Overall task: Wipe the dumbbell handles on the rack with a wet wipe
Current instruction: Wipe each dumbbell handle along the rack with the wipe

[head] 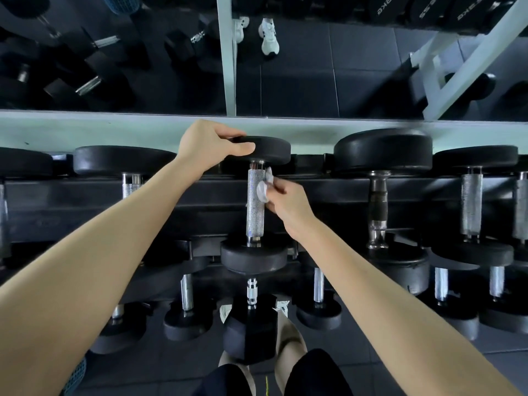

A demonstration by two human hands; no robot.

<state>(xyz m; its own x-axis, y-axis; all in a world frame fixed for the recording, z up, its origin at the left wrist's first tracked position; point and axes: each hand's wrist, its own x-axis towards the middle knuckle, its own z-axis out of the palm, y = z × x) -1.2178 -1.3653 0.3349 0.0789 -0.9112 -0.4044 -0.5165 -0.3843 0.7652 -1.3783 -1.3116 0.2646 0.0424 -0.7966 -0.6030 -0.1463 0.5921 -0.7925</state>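
Note:
A black dumbbell with a knurled silver handle (255,207) lies on the top tier of the black rack (85,201), in the middle of the view. My left hand (208,144) grips the rim of its far head (265,148). My right hand (285,205) pinches a crumpled white wet wipe (264,188) and holds it against the right side of the handle, near its upper end. The near head (254,257) sits at the rack's front edge.
More dumbbells lie on both sides: one at the left (125,161), a large one with a dark handle (378,207) at the right, and smaller ones on the lower tier (187,292). A mirror (300,67) stands behind the rack. My legs show at the bottom.

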